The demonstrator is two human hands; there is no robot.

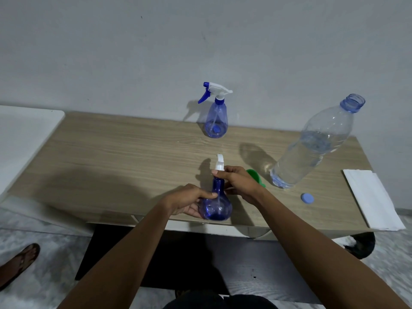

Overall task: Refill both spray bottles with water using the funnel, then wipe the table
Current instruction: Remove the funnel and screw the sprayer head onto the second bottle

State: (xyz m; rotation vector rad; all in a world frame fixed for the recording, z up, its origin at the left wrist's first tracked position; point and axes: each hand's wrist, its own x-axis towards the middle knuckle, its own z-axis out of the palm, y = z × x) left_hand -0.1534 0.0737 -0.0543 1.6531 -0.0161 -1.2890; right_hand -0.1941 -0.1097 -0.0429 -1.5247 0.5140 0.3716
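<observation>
Hands [189, 200] [239, 182] on dk-blue bulbous spray btl [217, 210]

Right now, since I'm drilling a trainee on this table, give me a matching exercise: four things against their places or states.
Things: 1 near spray bottle; 2 far spray bottle; 3 water bottle; 4 blue cap.
States: A lies loose on the table; B stands uncapped, part full; C gripped by left hand and right hand; D stands untouched, sprayer on.
Pairs: 1-C, 2-D, 3-B, 4-A.

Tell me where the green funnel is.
In the head view, the funnel lies on the table right of centre, between the right hand and the big water bottle.
</observation>
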